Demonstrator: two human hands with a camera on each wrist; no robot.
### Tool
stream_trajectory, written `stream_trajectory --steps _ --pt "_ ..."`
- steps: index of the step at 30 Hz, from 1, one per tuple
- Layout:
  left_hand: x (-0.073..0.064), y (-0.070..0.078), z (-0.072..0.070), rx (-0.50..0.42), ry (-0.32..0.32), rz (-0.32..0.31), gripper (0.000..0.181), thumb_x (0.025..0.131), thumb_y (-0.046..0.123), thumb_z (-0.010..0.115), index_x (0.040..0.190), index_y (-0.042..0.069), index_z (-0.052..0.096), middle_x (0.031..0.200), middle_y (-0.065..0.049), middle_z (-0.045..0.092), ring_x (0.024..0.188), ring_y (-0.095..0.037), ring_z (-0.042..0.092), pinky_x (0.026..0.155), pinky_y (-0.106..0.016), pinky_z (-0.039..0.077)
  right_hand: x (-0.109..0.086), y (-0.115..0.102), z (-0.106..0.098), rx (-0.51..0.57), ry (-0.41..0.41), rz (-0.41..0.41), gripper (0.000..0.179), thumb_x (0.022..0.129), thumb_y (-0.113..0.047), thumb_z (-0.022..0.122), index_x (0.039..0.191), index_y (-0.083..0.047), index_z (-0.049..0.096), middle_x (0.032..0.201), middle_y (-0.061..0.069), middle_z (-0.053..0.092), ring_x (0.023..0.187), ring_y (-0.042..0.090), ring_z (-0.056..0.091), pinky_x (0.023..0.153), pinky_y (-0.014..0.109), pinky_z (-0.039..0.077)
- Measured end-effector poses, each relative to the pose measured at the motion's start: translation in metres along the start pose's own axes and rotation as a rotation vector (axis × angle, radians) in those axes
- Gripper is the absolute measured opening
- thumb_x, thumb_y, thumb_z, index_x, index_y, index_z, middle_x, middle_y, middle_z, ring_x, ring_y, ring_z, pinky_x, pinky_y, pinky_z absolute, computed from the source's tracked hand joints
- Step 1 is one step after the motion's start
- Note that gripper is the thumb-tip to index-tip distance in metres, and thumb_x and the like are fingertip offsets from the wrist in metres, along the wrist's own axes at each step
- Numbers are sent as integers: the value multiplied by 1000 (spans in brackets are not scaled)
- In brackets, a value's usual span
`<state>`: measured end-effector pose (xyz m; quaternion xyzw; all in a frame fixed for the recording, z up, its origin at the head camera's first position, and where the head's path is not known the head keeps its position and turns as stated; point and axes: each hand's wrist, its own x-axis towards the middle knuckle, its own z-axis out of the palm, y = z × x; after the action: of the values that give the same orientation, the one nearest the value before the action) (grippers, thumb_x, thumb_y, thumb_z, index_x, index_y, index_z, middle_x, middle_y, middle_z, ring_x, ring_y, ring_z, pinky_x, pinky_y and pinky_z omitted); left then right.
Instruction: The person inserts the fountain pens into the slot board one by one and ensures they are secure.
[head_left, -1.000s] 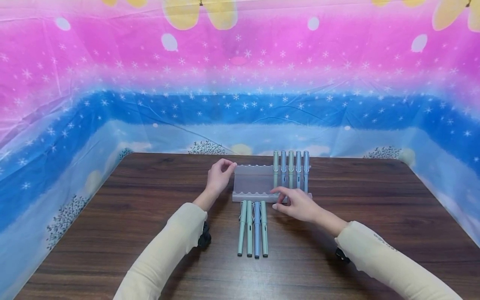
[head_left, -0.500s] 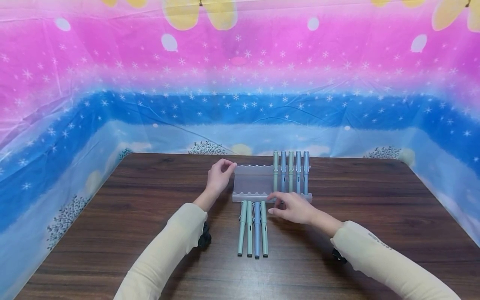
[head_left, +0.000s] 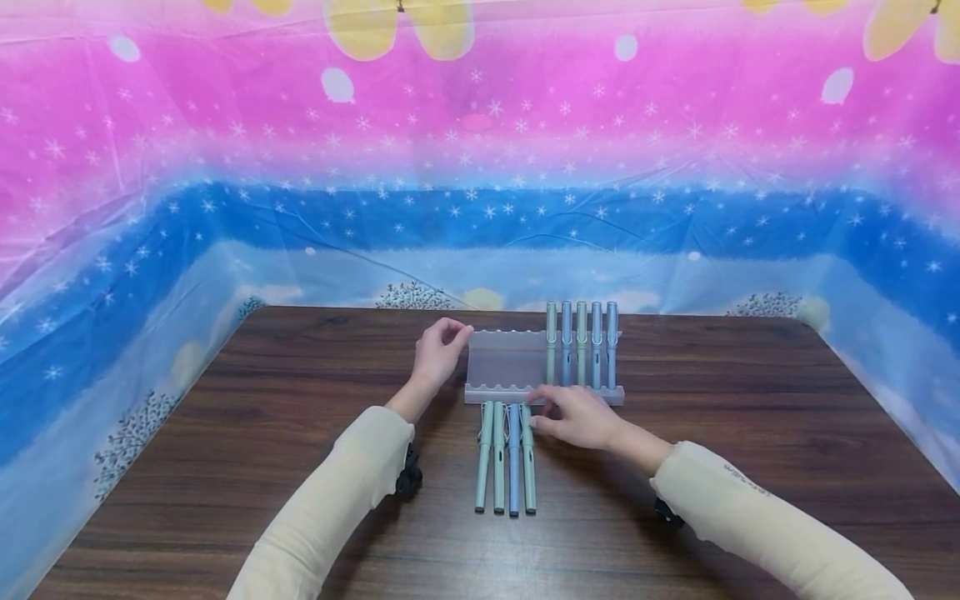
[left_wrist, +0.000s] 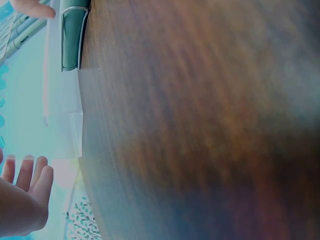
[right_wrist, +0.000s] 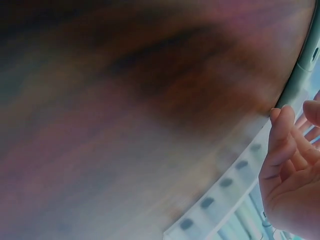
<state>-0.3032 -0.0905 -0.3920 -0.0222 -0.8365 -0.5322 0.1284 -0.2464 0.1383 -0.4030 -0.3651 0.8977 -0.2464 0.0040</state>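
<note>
A clear pen rack (head_left: 504,360) stands on the table, with several green and blue pens (head_left: 582,335) upright in its right part. My left hand (head_left: 437,353) pinches the rack's upper left corner between thumb and forefinger. Three green pens and one blue pen (head_left: 513,467) lie side by side in front of the rack, caps towards it. My right hand (head_left: 579,417) is at the cap of the rightmost green pen (head_left: 529,467), thumb and forefinger parted around it. In the right wrist view a gap shows between forefinger (right_wrist: 282,125) and thumb; contact with the pen is unclear.
The dark wooden table (head_left: 262,433) extends around the rack and pens. A patterned pink and blue cloth (head_left: 480,208) hangs behind and along both sides. The rack's front ledge (head_left: 487,395) has a scalloped edge with notches.
My right hand has moved left and slightly down, from beside the rack's front to the rightmost lying pen. The left hand, rack and pens have stayed in place.
</note>
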Motion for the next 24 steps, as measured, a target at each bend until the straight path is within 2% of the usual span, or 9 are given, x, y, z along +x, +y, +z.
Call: stream_trajectory --steps 6,13,24 --pt "0 1 0 5 8 0 21 87 24 56 92 5 60 94 -8 61 90 -20 54 82 -33 40 4 -8 2 -83 -5 -11 31 85 -27 59 109 -8 57 62 -11 48 47 4 40 41 22 34" --pt "0 0 0 7 8 2 20 87 24 56 92 5 60 93 -7 61 89 -20 54 82 -33 40 5 -11 4 -136 -21 23 38 82 -36 60 110 -11 56 59 -11 45 47 4 39 40 22 32" --pt "0 0 0 7 0 7 21 87 25 56 92 5 60 93 -7 60 88 -20 54 81 -33 40 2 -4 1 -65 -78 37 43 80 -32 63 113 -7 52 63 -10 48 49 5 42 43 23 35"
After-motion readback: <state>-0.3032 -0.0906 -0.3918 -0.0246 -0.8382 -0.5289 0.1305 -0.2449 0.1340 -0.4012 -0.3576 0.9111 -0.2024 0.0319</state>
